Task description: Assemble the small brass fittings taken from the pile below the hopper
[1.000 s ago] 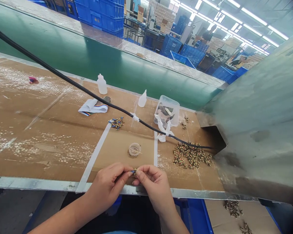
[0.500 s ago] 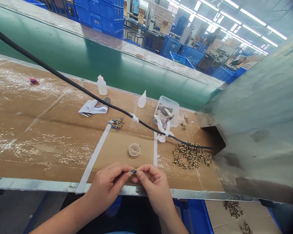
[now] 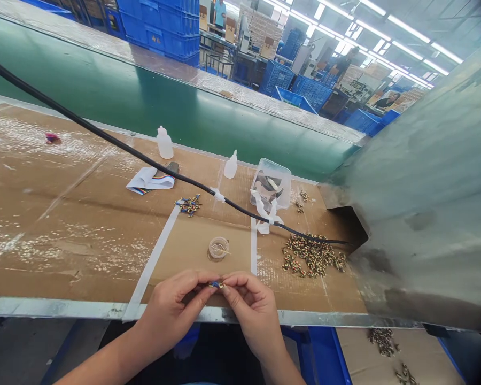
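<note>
A small blue and gold piece (image 3: 216, 285) is pinched between my two hands above the table's front edge. My left hand (image 3: 179, 302) grips its left end with thumb and forefinger. On the other side, my right hand (image 3: 250, 302) holds the right end the same way. Just beyond my fingers stands a small round clear cup (image 3: 218, 248) with a thin stick in it. Similar blue and gold pieces (image 3: 188, 205) lie in a little group behind the cup, to the left. A large heap of small gold and dark pieces (image 3: 315, 255) lies on the right.
A black cable (image 3: 104, 135) crosses above the cardboard-covered table (image 3: 84, 224). Two white bottles (image 3: 164, 143) (image 3: 231, 165), a striped ribbon (image 3: 150, 179) and a clear plastic box (image 3: 271, 183) stand or lie at the back. A metal panel (image 3: 425, 214) rises on the right.
The view has shifted slightly. Between my fingertips the small piece has turned a little, and more of its blue and gold surface shows. Both hands keep their pinch.
</note>
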The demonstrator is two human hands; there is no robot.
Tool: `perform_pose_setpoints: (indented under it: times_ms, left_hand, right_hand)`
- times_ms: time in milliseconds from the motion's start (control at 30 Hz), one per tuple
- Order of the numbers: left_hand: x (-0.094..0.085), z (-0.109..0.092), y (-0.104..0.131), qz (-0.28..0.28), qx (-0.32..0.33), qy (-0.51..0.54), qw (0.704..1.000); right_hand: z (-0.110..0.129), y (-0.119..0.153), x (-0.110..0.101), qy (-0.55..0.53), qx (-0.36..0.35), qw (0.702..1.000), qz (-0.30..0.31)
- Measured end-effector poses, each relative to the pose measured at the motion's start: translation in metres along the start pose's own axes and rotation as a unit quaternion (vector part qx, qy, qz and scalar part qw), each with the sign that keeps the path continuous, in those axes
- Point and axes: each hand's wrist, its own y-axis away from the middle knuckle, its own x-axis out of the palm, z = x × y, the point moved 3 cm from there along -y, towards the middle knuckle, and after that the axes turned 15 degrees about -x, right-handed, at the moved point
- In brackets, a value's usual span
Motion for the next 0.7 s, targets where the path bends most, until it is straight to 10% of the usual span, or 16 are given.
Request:
perform_pose_setpoints:
  times_ms: [700]
  left_hand:
    - [0.0018,0.0071,-0.0010,0.014,-0.051,0.014,0.998]
  right_hand:
    - [0.0040,-0.0002,-0.0020,0.045,-0.063,0.997,0.003]
